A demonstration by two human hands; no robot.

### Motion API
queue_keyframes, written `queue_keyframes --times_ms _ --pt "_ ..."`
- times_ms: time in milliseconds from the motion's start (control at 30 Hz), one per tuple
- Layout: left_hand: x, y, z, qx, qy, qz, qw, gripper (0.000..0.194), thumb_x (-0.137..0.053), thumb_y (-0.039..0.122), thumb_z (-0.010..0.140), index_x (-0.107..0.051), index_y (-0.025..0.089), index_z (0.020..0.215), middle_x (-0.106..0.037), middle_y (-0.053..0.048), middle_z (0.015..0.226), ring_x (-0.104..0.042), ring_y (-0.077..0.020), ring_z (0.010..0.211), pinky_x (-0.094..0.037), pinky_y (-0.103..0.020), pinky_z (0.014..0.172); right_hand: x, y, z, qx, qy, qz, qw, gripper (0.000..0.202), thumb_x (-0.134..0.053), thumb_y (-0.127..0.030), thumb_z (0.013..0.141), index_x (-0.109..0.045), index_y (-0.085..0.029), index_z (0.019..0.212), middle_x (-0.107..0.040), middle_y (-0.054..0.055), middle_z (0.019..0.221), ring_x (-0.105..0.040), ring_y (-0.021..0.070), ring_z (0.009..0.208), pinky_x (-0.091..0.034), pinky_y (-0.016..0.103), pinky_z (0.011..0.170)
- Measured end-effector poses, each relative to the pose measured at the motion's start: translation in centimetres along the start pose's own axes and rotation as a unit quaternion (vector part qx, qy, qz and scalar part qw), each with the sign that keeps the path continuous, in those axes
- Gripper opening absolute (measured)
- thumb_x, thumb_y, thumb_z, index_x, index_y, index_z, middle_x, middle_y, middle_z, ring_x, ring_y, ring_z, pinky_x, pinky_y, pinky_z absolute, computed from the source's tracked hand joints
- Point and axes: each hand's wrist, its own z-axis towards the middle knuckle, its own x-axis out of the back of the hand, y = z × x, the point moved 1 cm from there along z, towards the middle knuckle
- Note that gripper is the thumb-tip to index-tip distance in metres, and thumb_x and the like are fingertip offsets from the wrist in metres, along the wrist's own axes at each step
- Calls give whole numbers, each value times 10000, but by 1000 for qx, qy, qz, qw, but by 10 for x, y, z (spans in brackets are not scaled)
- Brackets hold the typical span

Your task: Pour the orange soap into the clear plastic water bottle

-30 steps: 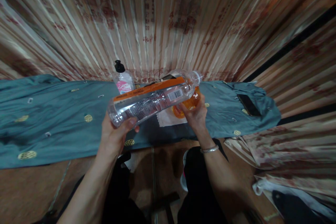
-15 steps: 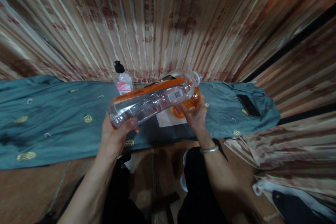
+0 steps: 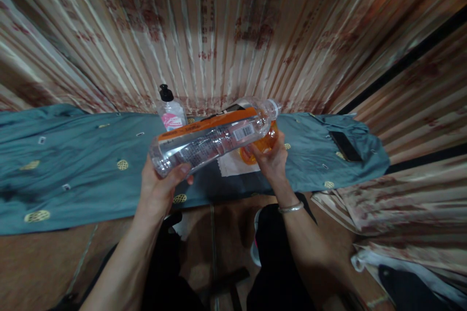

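Note:
My left hand [image 3: 160,187] grips the base end of a large clear plastic bottle [image 3: 211,138] with an orange and clear label and a barcode. The bottle lies tilted across my view, its neck pointing up and to the right over the smaller bottle. With my right hand [image 3: 272,158] I hold a small orange bottle [image 3: 264,143], partly hidden behind the clear one. Under the orange bottle is a white cloth or paper [image 3: 231,167]. Just behind the clear bottle's base stands a pump-top bottle [image 3: 172,112] with a black top and a pink label.
A green cloth [image 3: 83,160] with yellow pineapple prints covers the long, narrow surface. A black phone [image 3: 345,146] lies at its right end. Pleated curtains [image 3: 226,34] hang close behind and on the right, where dark bars cross them. Below is a tiled floor [image 3: 40,262].

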Motion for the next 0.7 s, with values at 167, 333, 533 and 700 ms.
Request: queue_keyframes --times_ms 167,333,533,700 --pt "3 -1 -1 -11 -13 13 1000 606 -1029 240 625 -741 237 1158 -866 21 899 -685 -139 545 -579 -209 404 0 0 0 15 4 -6 1000 810 -989 -568 798 -647 -226 1448 -847 179 1331 -845 406 1208 -723 573 1022" --pt "8 -3 -2 -31 -36 49 998 572 -1003 290 711 -747 242 1221 -848 24 898 -663 -128 508 -579 -216 417 1 -3 -1 6 4 -2 1000 820 -985 -550 775 -640 -218 1442 -848 187 1348 -847 401 1209 -725 579 1037" --pt "10 -3 -1 -26 -37 69 997 601 -1007 319 710 -752 251 1250 -832 29 862 -660 -140 496 -570 -228 410 2 -5 0 -1 2 2 1000 798 -960 -579 766 -619 -250 1408 -862 161 1312 -854 385 1150 -730 608 1033" --pt "7 -2 -1 -26 -41 65 997 602 -1009 307 699 -747 256 1238 -839 36 861 -661 -143 486 -579 -237 408 2 -1 1 0 -7 -3 1000 809 -950 -638 782 -611 -270 1418 -844 163 1364 -844 387 1201 -712 623 1071"
